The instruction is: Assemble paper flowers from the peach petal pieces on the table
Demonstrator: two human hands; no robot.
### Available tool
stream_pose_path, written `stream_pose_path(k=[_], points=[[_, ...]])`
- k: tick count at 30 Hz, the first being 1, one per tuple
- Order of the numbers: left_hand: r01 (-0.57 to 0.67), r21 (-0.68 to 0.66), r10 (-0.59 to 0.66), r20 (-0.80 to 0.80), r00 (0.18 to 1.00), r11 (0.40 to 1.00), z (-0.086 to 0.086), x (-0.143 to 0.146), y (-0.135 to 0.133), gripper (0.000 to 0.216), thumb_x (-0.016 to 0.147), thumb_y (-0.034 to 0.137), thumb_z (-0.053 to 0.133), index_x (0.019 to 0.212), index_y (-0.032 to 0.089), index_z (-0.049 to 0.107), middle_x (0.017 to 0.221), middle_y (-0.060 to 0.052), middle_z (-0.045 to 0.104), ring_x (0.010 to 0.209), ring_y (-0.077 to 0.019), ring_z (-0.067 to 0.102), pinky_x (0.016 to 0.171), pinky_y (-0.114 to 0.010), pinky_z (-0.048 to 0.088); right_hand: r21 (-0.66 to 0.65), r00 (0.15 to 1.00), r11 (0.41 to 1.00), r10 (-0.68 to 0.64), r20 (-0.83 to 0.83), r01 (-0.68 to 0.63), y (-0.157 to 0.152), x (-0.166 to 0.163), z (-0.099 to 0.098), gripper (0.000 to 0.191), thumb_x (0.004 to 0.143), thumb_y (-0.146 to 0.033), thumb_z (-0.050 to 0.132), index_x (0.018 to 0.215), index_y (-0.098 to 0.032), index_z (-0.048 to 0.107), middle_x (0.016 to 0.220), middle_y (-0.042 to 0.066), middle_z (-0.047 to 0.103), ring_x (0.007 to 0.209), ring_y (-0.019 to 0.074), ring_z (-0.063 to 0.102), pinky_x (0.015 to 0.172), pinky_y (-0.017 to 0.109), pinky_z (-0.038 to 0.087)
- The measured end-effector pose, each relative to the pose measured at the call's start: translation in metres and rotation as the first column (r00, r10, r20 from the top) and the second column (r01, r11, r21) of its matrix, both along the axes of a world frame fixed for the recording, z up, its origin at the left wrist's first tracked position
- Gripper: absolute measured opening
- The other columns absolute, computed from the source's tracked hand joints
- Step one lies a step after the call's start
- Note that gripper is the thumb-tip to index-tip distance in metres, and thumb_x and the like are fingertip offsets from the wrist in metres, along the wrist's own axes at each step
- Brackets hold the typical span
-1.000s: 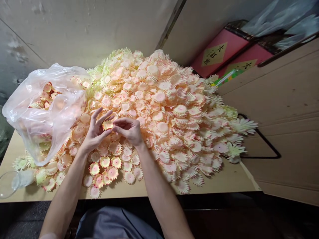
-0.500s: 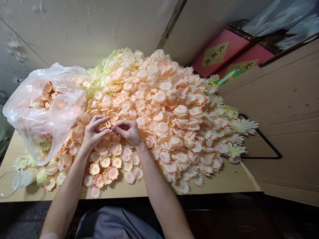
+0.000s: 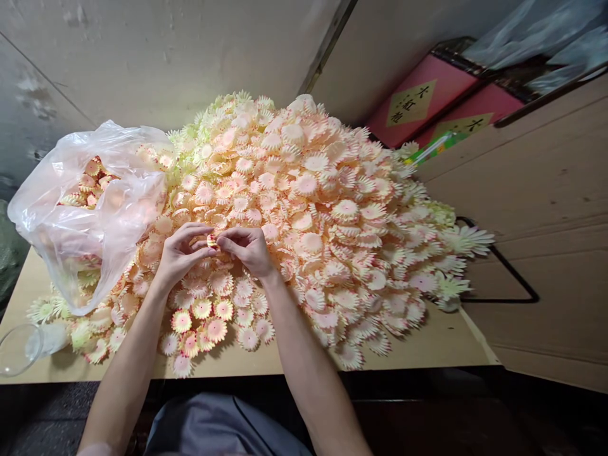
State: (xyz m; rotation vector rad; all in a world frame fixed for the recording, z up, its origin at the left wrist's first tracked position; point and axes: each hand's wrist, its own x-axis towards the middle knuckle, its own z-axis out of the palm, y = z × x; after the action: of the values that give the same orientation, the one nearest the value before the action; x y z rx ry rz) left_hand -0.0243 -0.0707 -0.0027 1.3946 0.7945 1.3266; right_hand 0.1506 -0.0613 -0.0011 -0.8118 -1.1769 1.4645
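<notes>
A big heap of pink, cream and pale green artificial flower heads (image 3: 313, 209) covers a wooden table (image 3: 427, 345). My left hand (image 3: 178, 256) and my right hand (image 3: 247, 250) meet over the near side of the heap. Both pinch one small flower piece (image 3: 211, 240) between their fingertips, with the fingers curled in. A row of finished flower heads (image 3: 204, 316) lies just below my hands near the table's front edge.
A clear plastic bag (image 3: 95, 209) holding more flower heads lies at the left. A clear glass bowl (image 3: 16, 348) sits at the front left corner. Pink boxes (image 3: 418, 101) and a plywood panel (image 3: 536, 209) stand at the right.
My left hand's fingers, spread a second ago, have closed onto the small flower piece. Both hands stay in the same spot over the heap.
</notes>
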Motion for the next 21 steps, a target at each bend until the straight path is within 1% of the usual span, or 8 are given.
stream_pose_path(k=[2,5,8,10,13,16,21], points=[[0.030,0.019,-0.030,0.010,0.999,0.999,-0.0006,0.0006,0.0005,0.037,0.065,0.021,0.087,0.101,0.022,0.077,0.111,-0.008,0.062,0.101,-0.0180,0.064,0.087,-0.031,0.058,0.002,1.000,1.000,0.004,0.000,-0.004,-0.0001,0.0002,0.0016,0.029,0.061,-0.044,0.087,0.071,-0.019,0.076,0.057,-0.001,0.063,0.049,0.0091,0.052,0.048,0.023,0.043],[0.068,0.024,-0.069,0.036,0.997,0.997,-0.0006,0.0013,0.0007,0.039,0.062,0.018,0.089,0.099,0.023,0.078,0.109,-0.008,0.065,0.103,-0.0187,0.065,0.092,-0.033,0.056,-0.009,1.000,1.000,0.020,-0.001,-0.020,0.0003,0.0004,-0.0003,0.030,0.061,-0.044,0.087,0.071,-0.018,0.075,0.059,-0.001,0.065,0.050,0.0088,0.053,0.048,0.023,0.043],[0.073,0.001,-0.073,0.053,0.996,0.997,0.0000,0.0011,0.0000,0.037,0.061,0.017,0.089,0.096,0.023,0.078,0.109,-0.009,0.068,0.103,-0.0198,0.066,0.091,-0.035,0.057,-0.031,0.999,0.998,0.048,-0.005,-0.048,0.0010,0.0008,-0.0041,0.029,0.063,-0.043,0.086,0.071,-0.018,0.074,0.060,-0.001,0.066,0.048,0.0072,0.050,0.046,0.021,0.041],[0.056,-0.014,-0.056,0.036,0.998,0.998,0.0006,0.0009,-0.0009,0.033,0.063,0.018,0.088,0.095,0.022,0.079,0.108,-0.009,0.070,0.102,-0.0203,0.067,0.090,-0.034,0.057,-0.044,0.997,0.996,0.079,-0.021,-0.080,0.0011,0.0013,-0.0051,0.028,0.064,-0.041,0.086,0.073,-0.018,0.074,0.060,-0.002,0.066,0.047,0.0062,0.050,0.044,0.020,0.040],[0.036,-0.043,-0.035,0.027,0.999,0.998,0.0020,0.0013,-0.0025,0.038,0.064,0.020,0.088,0.100,0.021,0.077,0.107,-0.009,0.073,0.101,-0.0210,0.069,0.091,-0.035,0.057,-0.082,0.991,0.989,0.121,-0.049,-0.125,0.0007,0.0026,-0.0037,0.027,0.064,-0.041,0.085,0.075,-0.018,0.074,0.063,-0.001,0.067,0.050,0.0071,0.053,0.047,0.020,0.044],[0.053,-0.059,-0.050,0.041,0.998,0.997,0.0041,0.0020,-0.0036,0.042,0.063,0.020,0.088,0.103,0.021,0.076,0.107,-0.009,0.074,0.101,-0.0222,0.070,0.092,-0.037,0.058,-0.124,0.982,0.976,0.171,-0.077,-0.180,0.0005,0.0045,-0.0027,0.028,0.065,-0.040,0.085,0.077,-0.018,0.074,0.067,0.000,0.069,0.055,0.0091,0.059,0.052,0.022,0.050],[0.083,-0.045,-0.081,0.030,0.996,0.996,0.0057,0.0005,-0.0040,0.036,0.063,0.019,0.088,0.098,0.021,0.078,0.113,-0.011,0.074,0.104,-0.0241,0.070,0.092,-0.037,0.059,-0.126,0.974,0.968,0.208,-0.089,-0.218,0.0022,0.0062,-0.0068,0.023,0.066,-0.035,0.086,0.073,-0.018,0.074,0.064,-0.003,0.067,0.053,0.0059,0.056,0.052,0.018,0.046]])
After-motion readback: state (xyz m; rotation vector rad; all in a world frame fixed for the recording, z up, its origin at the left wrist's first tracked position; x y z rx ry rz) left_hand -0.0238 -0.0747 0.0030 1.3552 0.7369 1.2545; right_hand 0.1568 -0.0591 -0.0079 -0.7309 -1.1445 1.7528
